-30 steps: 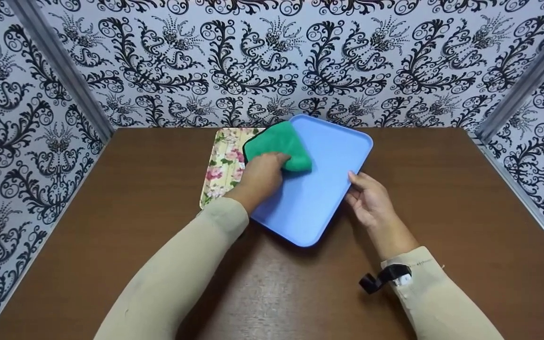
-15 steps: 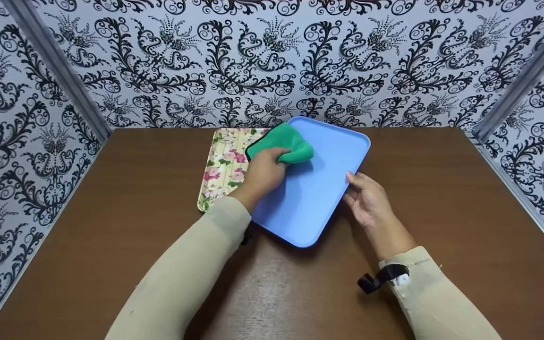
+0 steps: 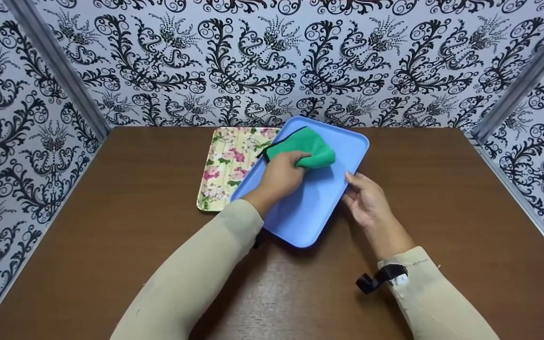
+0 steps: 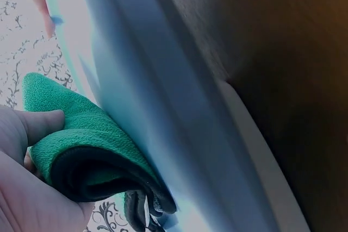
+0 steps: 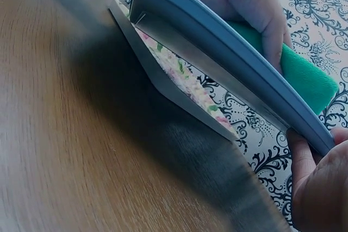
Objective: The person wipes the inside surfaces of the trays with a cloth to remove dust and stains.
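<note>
A folded green cloth (image 3: pixel 310 145) with a black edge is gripped in my left hand (image 3: pixel 281 175), thumb on top of the fold in the left wrist view. The cloth lies against the inner face of a blue rectangular tray (image 3: pixel 300 212). My right hand (image 3: pixel 369 200) holds the tray by its right rim, thumb over the edge and fingers underneath. In the right wrist view the blue tray (image 5: pixel 228 52) is tilted and raised off the table. Below and left of it, a floral tray (image 3: pixel 220 174) with pink flowers lies on the table, partly covered by the blue one.
The brown wooden table (image 3: pixel 125 198) stretches out on both sides of the trays. Behind it stands a white wall (image 3: pixel 272 61) with black scrollwork, and patterned panels with grey corner posts close off the left and right sides.
My left hand has moved to the right across the blue tray with the cloth, which has bunched up more. More of the floral tray shows now. The right hand keeps its hold, nearly still.
</note>
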### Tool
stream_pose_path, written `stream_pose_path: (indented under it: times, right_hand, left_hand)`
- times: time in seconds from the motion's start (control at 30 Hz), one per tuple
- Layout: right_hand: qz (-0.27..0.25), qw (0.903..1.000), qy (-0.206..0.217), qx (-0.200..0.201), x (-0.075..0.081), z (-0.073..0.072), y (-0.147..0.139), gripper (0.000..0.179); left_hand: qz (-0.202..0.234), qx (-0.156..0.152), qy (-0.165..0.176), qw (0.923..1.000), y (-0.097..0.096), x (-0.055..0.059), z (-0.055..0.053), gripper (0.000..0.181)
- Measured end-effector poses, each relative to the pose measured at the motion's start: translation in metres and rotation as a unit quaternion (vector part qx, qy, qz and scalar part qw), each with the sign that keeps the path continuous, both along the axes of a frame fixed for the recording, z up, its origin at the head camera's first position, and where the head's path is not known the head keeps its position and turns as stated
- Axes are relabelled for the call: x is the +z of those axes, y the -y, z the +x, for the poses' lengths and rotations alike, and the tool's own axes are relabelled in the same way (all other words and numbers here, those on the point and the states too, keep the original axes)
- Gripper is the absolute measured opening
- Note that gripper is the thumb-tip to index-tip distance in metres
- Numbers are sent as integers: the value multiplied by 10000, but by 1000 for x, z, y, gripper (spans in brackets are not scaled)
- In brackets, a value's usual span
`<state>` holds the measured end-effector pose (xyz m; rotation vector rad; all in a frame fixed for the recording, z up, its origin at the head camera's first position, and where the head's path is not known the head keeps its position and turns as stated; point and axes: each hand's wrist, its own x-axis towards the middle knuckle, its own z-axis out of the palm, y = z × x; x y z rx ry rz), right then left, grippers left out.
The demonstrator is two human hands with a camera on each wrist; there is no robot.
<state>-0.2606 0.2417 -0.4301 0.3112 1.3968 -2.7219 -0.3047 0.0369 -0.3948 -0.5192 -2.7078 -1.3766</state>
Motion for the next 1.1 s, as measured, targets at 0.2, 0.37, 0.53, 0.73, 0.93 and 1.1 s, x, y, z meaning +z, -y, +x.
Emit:
stream_pose_path:
  times: [0.2,0.37,0.53,0.73,0.93,1.1]
  right_hand:
    - [-26,9999,-48,90,0,0,1,16]
    - [20,9999,-71,109,0,1,1,27]
    - [117,9999,-34,25,0,2,2,32]
    - [32,10000,20,37,1,3,1,35]
    - [16,10000,-72,4,1,2,2,36]
    - [1,9998,-180,6,-1,3,3,36]
  left_hand:
    - [-116,-153,62,9998,-11,5,7,40]
    - [-315,-391,-25,9987,-22,8,13,42]
    - [-277,-600,22,9978,-34,14,17,41]
    - [-428,-680,110,9967,-43,19,19,41]
    - [-1322,-1001,-531,9847,-44,21,15,50]
    - [-2177,-1194,-1106,9624,-43,22,13,53]
